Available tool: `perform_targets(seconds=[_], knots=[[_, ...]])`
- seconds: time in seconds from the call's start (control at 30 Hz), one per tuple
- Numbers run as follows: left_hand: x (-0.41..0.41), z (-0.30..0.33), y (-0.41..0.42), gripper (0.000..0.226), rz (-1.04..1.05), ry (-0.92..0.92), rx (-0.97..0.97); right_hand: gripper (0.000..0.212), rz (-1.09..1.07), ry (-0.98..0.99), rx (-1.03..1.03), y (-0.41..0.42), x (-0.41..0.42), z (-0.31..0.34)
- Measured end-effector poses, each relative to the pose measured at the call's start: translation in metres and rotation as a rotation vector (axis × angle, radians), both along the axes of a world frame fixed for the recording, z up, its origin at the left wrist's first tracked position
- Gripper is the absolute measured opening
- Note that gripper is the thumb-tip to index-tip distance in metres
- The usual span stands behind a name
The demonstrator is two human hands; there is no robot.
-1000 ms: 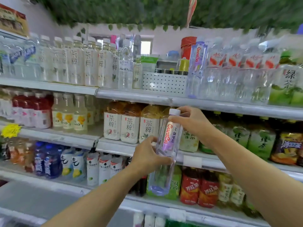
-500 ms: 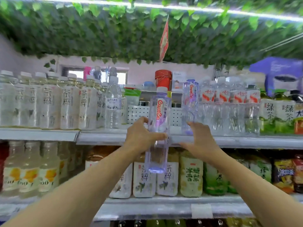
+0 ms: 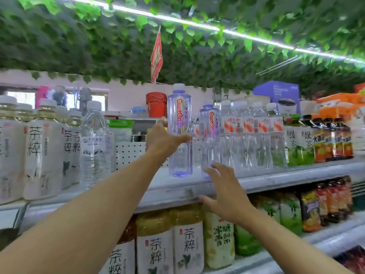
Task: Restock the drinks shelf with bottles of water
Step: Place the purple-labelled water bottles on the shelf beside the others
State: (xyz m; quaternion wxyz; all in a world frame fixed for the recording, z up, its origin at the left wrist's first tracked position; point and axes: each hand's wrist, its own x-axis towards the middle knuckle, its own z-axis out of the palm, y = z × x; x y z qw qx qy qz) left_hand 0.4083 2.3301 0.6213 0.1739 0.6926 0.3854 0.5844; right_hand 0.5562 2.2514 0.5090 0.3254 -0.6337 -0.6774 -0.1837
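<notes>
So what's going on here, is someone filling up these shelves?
Yes. A person is stocking water. Their left hand grips a clear Ganten water bottle upright, just above the top shelf, not yet set down. Beside it a matching Ganten bottle already stands in the row. Their right hand is open at the shelf's front edge, fingers near that standing bottle's base.

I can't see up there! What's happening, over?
Left hand holds water bottle above top shelf. Right hand open at shelf edge. Gap free.
</notes>
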Motion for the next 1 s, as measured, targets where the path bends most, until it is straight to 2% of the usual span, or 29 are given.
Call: perform_targets(seconds=[0.2,0.37,0.47,0.6,0.7,0.8,0.9,1.0], knots=[[0.018,-0.008,0.023,0.080,0.014,-0.015,-0.049,0.068,0.028,-0.079,0.025,0.014,0.007,-0.009],[0.028,-0.012,0.035,0.072,0.017,0.005,-0.055,0.074,-0.014,-0.165,0.051,0.022,0.013,-0.010],[0.032,-0.018,0.042,0.068,0.010,0.002,-0.060,0.083,-0.008,-0.164,0.082,0.024,0.016,-0.014],[0.030,-0.022,0.039,0.071,-0.008,0.017,-0.048,0.077,0.015,-0.162,0.124,0.029,0.020,-0.018],[0.021,-0.028,0.035,0.080,-0.099,0.107,-0.177,0.076,0.044,-0.159,0.136,0.029,0.021,-0.018],[0.016,-0.039,0.037,0.072,-0.179,0.180,-0.364,0.075,0.069,-0.171,0.142,0.030,0.025,-0.017],[0.022,-0.041,0.046,0.061,-0.166,0.175,-0.368,0.067,0.068,-0.199,0.173,0.034,0.029,-0.019],[0.034,-0.039,0.056,0.064,-0.148,0.182,-0.369,0.060,0.053,-0.223,0.230,0.037,0.033,-0.021]])
